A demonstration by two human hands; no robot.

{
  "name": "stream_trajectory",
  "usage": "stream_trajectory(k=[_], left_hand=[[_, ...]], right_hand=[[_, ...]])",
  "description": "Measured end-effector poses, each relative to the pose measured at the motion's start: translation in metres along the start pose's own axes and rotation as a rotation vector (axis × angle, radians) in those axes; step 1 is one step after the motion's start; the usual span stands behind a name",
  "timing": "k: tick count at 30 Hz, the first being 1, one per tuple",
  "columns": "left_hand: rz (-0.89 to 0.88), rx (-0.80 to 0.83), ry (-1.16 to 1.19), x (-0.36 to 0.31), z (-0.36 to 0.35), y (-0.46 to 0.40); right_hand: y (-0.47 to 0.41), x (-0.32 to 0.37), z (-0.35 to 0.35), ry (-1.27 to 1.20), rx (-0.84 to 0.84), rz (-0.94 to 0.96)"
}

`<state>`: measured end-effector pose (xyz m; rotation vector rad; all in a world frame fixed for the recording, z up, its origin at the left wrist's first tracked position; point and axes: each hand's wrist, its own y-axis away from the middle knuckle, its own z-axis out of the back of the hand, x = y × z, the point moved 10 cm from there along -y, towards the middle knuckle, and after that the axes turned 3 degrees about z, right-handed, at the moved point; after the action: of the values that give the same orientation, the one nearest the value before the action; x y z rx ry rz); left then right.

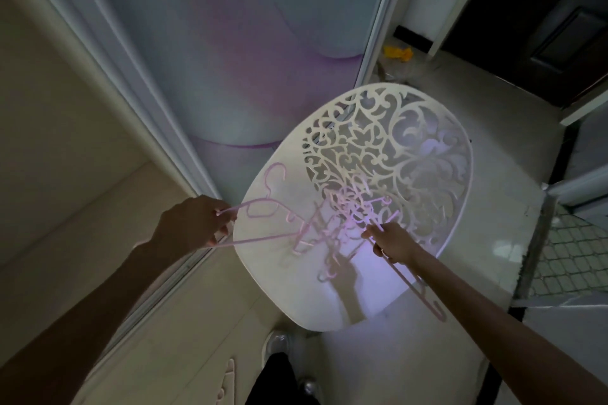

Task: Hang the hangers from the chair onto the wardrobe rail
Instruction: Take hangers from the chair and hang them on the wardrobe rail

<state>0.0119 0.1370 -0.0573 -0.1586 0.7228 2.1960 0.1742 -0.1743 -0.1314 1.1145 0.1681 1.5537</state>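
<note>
Left hand (pixel 194 220) fingers clamp one hanger (pixel 263 223), its long axis running right from them. Right hand (pixel 393 242) fingers clamp another hanger (pixel 414 286); tangled pile (pixel 342 207) on chair (pixel 437 148) lies between the hands.

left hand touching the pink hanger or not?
Touching. Head view: left hand fingers curl round the pink hanger's end, over the chair edge.

Both bare forearms reach forward and down from the lower corners of the view. The left hand (pixel 192 222) is seen from its back, fingers curled, pinching the end of a thin pale pink plastic hanger (pixel 263 223). The right hand (pixel 393 243), fingers likewise curled, grips 1 bar of another thin pink plastic hanger (pixel 416 286). The wrists are well apart.
</note>
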Motion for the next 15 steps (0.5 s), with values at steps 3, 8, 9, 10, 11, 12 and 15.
stream_trajectory(k=[3, 8, 9, 10, 11, 12, 15], left_hand=[[0.012, -0.052, 0.014, -0.001, 0.025, 0.029], [0.020, -0.052, 0.119, 0.007, 0.036, 0.058], [0.018, -0.040, 0.162, 0.008, 0.033, 0.061], [0.020, -0.029, 0.198, 0.010, 0.028, 0.065], [0.023, -0.020, 0.219, 0.010, 0.022, 0.067], [0.033, -0.010, 0.230, 0.014, 0.016, 0.066], [0.058, 0.027, 0.279, 0.028, -0.006, 0.053]], right_hand=[[0.021, -0.002, 0.002, -0.034, -0.006, 0.019], [0.041, 0.009, 0.002, -0.074, -0.011, 0.085], [0.043, 0.014, 0.001, -0.049, -0.028, 0.113], [0.044, 0.019, -0.001, -0.018, -0.048, 0.149], [0.045, 0.023, -0.003, 0.005, -0.084, 0.188], [0.043, 0.026, -0.007, 0.010, -0.125, 0.223], [0.031, 0.027, -0.025, -0.035, -0.250, 0.282]])
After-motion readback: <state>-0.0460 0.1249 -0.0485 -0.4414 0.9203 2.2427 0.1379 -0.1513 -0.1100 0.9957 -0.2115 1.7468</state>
